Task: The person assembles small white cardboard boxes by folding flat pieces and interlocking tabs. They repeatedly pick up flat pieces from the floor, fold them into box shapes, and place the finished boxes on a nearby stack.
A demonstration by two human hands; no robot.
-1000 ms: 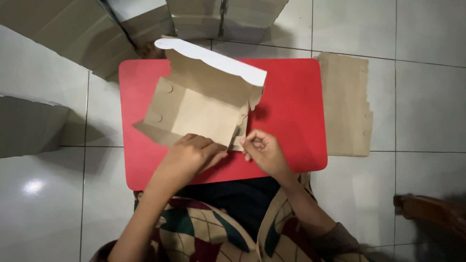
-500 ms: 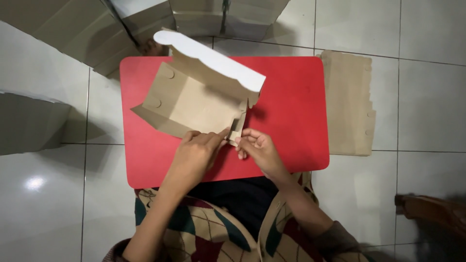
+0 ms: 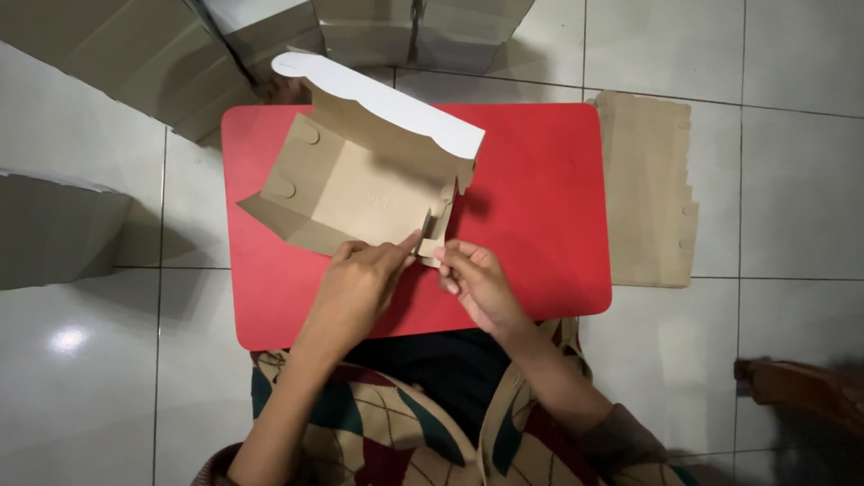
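Item: half-folded cardboard box (image 3: 360, 184), brown inside, white on the outer face of its raised lid flap. Location: upper middle of the frame, lying on the small red table (image 3: 531, 207), its near right corner at my fingertips.

My left hand (image 3: 360, 283): fingers curled, index fingertip pressed against the little upright tab at the box's near right corner. Closed on the card edge, as far as I can see.

My right hand (image 3: 472, 279): thumb and forefinger pinched on the same corner tab from the right side; the other fingers tucked under (whether they touch the table I cannot tell).

Handling, as I judge it: light, thin card, stiff along its flat panels but ready to bend at the scored creases. Dry and not slippery. It will crease or tear if I pinch it mid-panel, so the places to hold are the fold lines and the corner tabs, with the base kept flat on the table. The tall lid flap stands free and would likely flop if the box were lifted by one end.

Also present:
- stack of flat box blanks (image 3: 648, 189), right of centre, half on the white tiled floor (image 3: 792, 180), edge touching the table.
- larger cardboard sheets (image 3: 135, 54), upper left, leaning over the floor.
- dark wooden object (image 3: 801, 387), lower right edge (kind unclear).
- patterned garment (image 3: 396, 432), bottom centre, on my lap.
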